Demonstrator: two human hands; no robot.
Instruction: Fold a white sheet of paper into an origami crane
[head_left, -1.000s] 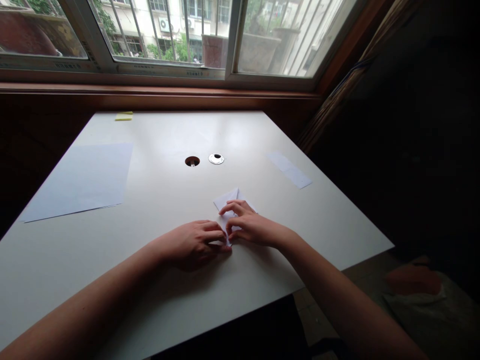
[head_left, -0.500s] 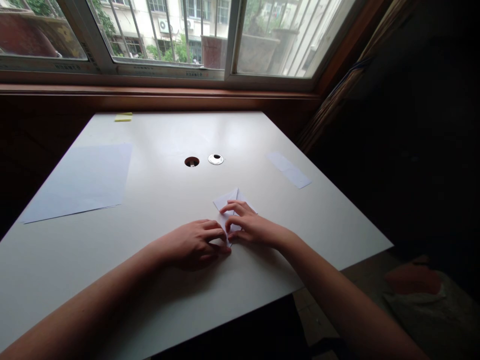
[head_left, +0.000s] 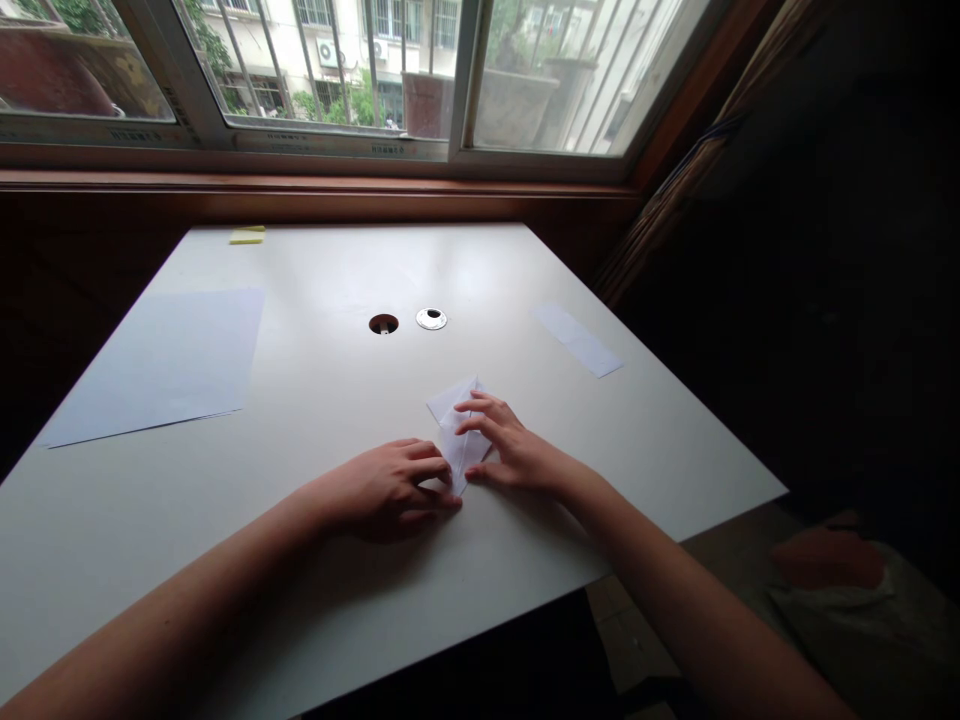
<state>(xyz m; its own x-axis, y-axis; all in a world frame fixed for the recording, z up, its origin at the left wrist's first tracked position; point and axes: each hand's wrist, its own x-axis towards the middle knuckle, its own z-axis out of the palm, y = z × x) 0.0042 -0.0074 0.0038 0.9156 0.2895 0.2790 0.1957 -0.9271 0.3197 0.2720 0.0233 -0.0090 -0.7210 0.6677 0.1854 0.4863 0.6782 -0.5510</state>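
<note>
A small folded sheet of white paper (head_left: 459, 447) lies on the white table between my hands, its narrow tip pointing toward me. Creases and flaps show on its upper part. At its lower left edge, my left hand (head_left: 405, 485) has its fingertips and thumb closed on the paper near the tip. My right hand (head_left: 506, 440) hovers over the paper's right side, fingers apart and curved, with the thumb by the right edge. Part of the paper's right corner is hidden under that hand.
Larger white sheets (head_left: 169, 360) lie on the table's left side. A paper strip (head_left: 577, 340) rests to the right. Farther back are a round cable hole (head_left: 384, 324), its silver cover (head_left: 431, 319) and yellow sticky notes (head_left: 247, 235). A barred window (head_left: 337, 70) stands behind the table (head_left: 322, 370).
My right hand has shifted slightly right and up, its fingers spreading away from the paper's middle. More of the folded paper shows. My left hand has stayed in place.
</note>
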